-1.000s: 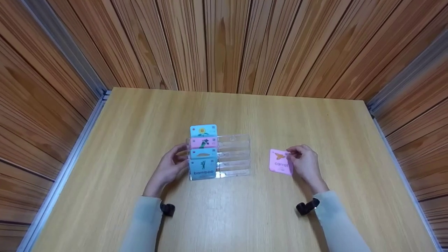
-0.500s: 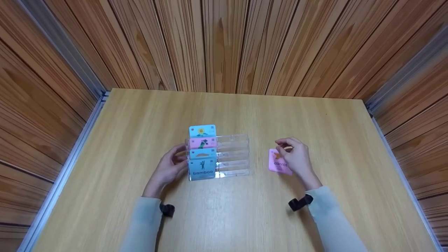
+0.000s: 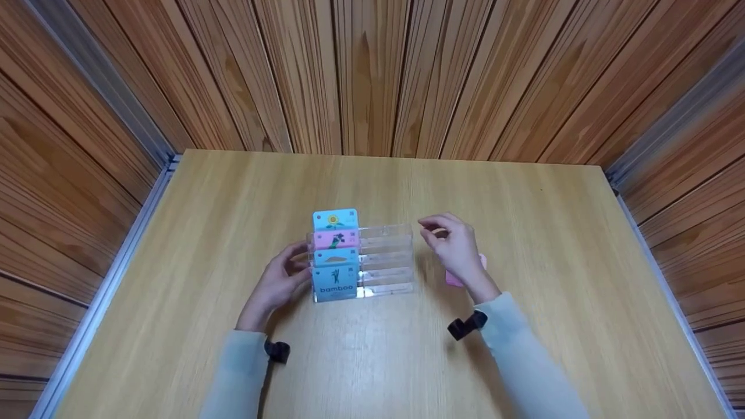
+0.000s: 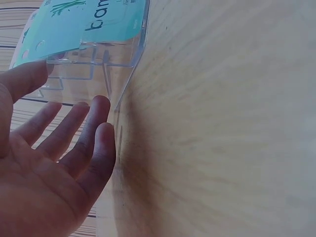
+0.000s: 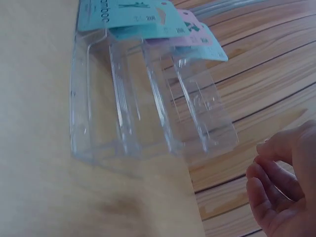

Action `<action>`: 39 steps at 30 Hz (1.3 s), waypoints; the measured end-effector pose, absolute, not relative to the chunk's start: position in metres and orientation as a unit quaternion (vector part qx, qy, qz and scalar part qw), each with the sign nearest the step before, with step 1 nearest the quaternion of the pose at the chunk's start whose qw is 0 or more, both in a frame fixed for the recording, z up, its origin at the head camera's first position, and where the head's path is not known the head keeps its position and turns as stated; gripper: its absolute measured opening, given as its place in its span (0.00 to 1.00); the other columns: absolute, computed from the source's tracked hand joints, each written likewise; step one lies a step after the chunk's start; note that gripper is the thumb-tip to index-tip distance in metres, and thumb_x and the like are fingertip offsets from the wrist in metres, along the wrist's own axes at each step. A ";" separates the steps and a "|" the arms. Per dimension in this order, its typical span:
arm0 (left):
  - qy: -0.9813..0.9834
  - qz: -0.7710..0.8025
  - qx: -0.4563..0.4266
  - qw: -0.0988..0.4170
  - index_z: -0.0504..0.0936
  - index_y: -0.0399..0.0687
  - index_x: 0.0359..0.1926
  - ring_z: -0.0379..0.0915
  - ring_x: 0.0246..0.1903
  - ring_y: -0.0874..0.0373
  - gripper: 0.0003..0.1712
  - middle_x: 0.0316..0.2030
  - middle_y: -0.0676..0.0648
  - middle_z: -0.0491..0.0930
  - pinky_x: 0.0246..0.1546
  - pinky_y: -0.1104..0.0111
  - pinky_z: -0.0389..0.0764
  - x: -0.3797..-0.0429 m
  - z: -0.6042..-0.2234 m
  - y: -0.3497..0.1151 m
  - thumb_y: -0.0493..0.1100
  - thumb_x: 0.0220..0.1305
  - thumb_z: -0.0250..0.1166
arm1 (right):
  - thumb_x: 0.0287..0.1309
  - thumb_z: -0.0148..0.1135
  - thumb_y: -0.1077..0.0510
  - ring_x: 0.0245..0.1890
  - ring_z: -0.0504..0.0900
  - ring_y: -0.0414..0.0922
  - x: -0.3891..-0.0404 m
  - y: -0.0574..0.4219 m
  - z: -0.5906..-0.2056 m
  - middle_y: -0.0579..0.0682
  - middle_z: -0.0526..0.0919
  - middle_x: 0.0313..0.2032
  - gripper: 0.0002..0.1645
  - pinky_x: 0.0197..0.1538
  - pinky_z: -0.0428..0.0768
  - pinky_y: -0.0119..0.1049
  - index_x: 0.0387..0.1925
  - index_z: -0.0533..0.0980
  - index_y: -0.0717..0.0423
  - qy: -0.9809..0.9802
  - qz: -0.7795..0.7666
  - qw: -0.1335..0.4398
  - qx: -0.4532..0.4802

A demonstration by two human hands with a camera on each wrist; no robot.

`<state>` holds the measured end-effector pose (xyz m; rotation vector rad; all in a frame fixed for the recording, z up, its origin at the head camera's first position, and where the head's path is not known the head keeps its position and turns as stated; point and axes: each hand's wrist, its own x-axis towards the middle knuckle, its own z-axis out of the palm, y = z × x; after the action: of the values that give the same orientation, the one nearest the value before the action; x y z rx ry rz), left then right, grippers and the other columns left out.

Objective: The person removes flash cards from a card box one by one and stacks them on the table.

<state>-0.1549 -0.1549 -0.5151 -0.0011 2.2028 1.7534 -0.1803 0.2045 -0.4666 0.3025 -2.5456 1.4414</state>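
Note:
A clear tiered card holder (image 3: 387, 259) stands on the table, cards stacked in steps along its left half. The front card is a blue bamboo card (image 3: 336, 282); a pink card (image 3: 336, 238) and a blue sunflower card (image 3: 334, 219) rise behind. My left hand (image 3: 282, 279) rests its fingertips against the holder's left side, fingers spread and fairly straight in the left wrist view. My right hand (image 3: 457, 247) hovers just right of the holder, fingers loosely bent, nothing between them. Beneath it lies the pink carrot card (image 3: 454, 280), mostly hidden by the hand and wrist.
Bare wooden tabletop (image 3: 361, 361) surrounds the holder. A plank wall (image 3: 372, 75) rises at the table's far edge, with side walls left and right. The holder's right half has several bare slots (image 5: 163, 108).
My right hand has let go of the carrot card's corner and moved left toward the holder, leaving the card on the table. My left hand stays at the holder's side.

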 end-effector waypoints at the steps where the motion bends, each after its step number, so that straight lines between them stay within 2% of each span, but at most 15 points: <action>1: 0.770 0.617 -0.001 0.164 0.66 0.60 0.71 0.71 0.58 0.52 0.34 0.68 0.52 0.66 0.61 0.55 0.72 -0.155 -0.515 -0.155 0.42 0.68 0.66 | 0.61 0.66 0.67 0.43 0.83 0.46 -0.181 0.200 -0.466 0.51 0.83 0.42 0.11 0.47 0.83 0.41 0.46 0.84 0.60 -0.860 0.490 0.096 0.105; 11: 0.769 0.617 -0.002 0.165 0.65 0.59 0.72 0.71 0.59 0.52 0.35 0.68 0.51 0.67 0.62 0.55 0.72 -0.156 -0.518 -0.155 0.42 0.67 0.66 | 0.62 0.65 0.66 0.43 0.81 0.43 -0.194 0.152 -0.457 0.52 0.82 0.43 0.13 0.48 0.82 0.37 0.48 0.83 0.60 -0.850 0.500 0.060 0.153; 18: 0.773 0.616 0.004 0.153 0.66 0.58 0.71 0.71 0.58 0.51 0.34 0.67 0.50 0.67 0.60 0.55 0.73 -0.155 -0.518 -0.155 0.42 0.67 0.67 | 0.63 0.65 0.66 0.44 0.81 0.42 -0.199 0.121 -0.453 0.51 0.82 0.45 0.15 0.47 0.82 0.33 0.51 0.83 0.56 -0.851 0.497 0.042 0.163; 24: 0.770 0.619 0.000 0.155 0.67 0.58 0.70 0.71 0.58 0.52 0.33 0.67 0.51 0.67 0.59 0.56 0.74 -0.154 -0.516 -0.152 0.41 0.67 0.67 | 0.63 0.64 0.65 0.49 0.80 0.46 -0.200 0.102 -0.450 0.50 0.79 0.57 0.20 0.48 0.81 0.31 0.57 0.80 0.55 -0.858 0.485 0.026 0.166; 27: 0.770 0.619 0.005 0.155 0.66 0.58 0.71 0.71 0.59 0.52 0.34 0.67 0.51 0.67 0.60 0.55 0.73 -0.154 -0.516 -0.153 0.41 0.67 0.67 | 0.64 0.64 0.64 0.51 0.79 0.47 -0.199 0.096 -0.447 0.50 0.78 0.59 0.21 0.48 0.80 0.31 0.58 0.79 0.53 -0.861 0.478 0.022 0.173; 35: 0.768 0.620 0.011 0.157 0.66 0.59 0.71 0.71 0.58 0.52 0.33 0.68 0.51 0.67 0.60 0.55 0.73 -0.154 -0.518 -0.155 0.42 0.68 0.66 | 0.62 0.65 0.66 0.48 0.78 0.44 -0.196 0.096 -0.444 0.46 0.79 0.49 0.19 0.48 0.79 0.31 0.54 0.82 0.53 -0.865 0.465 0.040 0.183; 39: 0.773 0.614 0.005 0.159 0.67 0.59 0.71 0.71 0.58 0.52 0.33 0.68 0.51 0.67 0.60 0.55 0.72 -0.156 -0.519 -0.155 0.42 0.68 0.66 | 0.61 0.65 0.68 0.44 0.78 0.43 -0.197 0.098 -0.444 0.47 0.77 0.45 0.17 0.47 0.80 0.32 0.51 0.83 0.54 -0.863 0.466 0.054 0.185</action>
<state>-0.1556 -0.1546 -0.5187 0.0153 2.2096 1.7554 -0.1966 0.0979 -0.4444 0.5623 -2.6222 1.4164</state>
